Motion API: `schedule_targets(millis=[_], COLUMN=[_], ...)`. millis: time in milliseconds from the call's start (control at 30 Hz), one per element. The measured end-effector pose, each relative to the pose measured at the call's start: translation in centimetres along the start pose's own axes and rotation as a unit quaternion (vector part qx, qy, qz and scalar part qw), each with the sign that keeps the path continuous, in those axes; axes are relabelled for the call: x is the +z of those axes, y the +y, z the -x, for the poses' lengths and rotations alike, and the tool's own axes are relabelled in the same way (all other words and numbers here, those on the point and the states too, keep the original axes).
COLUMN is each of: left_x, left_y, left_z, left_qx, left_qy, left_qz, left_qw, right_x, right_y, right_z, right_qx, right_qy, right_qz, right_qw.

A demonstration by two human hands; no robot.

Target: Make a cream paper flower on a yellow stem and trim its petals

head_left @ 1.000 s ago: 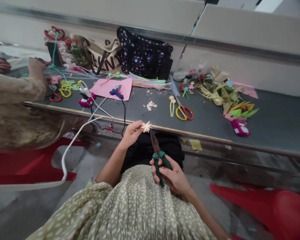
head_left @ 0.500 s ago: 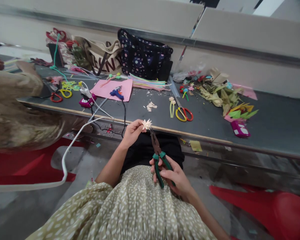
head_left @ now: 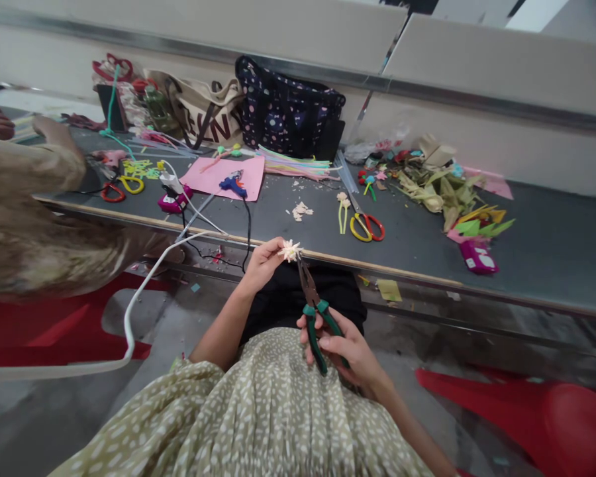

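Between the fingertips of my left hand (head_left: 262, 268) is a small cream-coloured flower (head_left: 291, 251) with many thin petals, held just off the table's front edge. My right hand (head_left: 346, 344) is wrapped round the green handles of a pair of long-nose pliers (head_left: 310, 291). Their dark jaws point up at the flower's right side; whether the tips grip a petal is too small to tell. Beyond my hands, cream petal pieces (head_left: 302, 211) lie loose on the dark table (head_left: 288, 232). To their right are two small cream flowers on yellow-green stems (head_left: 343, 215).
Scissors (head_left: 366, 225) with red and yellow handles lie right of the petals. A blue glue gun (head_left: 234, 184) rests on pink paper (head_left: 193, 173). Bags (head_left: 291, 109) stand along the back. A white cable (head_left: 144, 285) hangs at left, near another person's sleeve (head_left: 30, 165). Dried husks (head_left: 427, 189) lie at right.
The flower has turned slightly in my left fingers, so its petals face more toward me. The pliers have stayed almost in place beside it.
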State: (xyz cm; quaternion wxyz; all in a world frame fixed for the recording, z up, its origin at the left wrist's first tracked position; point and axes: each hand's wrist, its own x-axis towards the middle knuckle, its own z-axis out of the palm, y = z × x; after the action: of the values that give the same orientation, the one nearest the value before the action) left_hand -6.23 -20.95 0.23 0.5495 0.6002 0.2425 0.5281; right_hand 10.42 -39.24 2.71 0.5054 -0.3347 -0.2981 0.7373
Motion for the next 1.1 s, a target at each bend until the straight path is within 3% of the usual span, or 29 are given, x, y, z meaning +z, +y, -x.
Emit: schedule_targets(millis=[667,1100], left_x=[-0.30,-0.60], left_y=[-0.18,0.05], left_z=[0.05,0.17], left_qx=[0.031,0.051], left_qy=[-0.038,-0.046], left_qz=[-0.019,-0.094], left_qw=[0.999,0.993], right_x=[-0.32,-0.03], right_y=[0.23,0.55], right_z=[0.19,0.15], right_qx=[-0.001,0.005], right_qy=[-0.023,0.009], right_qz=[-0.017,-0.027], right_qw=[1.000,1.000])
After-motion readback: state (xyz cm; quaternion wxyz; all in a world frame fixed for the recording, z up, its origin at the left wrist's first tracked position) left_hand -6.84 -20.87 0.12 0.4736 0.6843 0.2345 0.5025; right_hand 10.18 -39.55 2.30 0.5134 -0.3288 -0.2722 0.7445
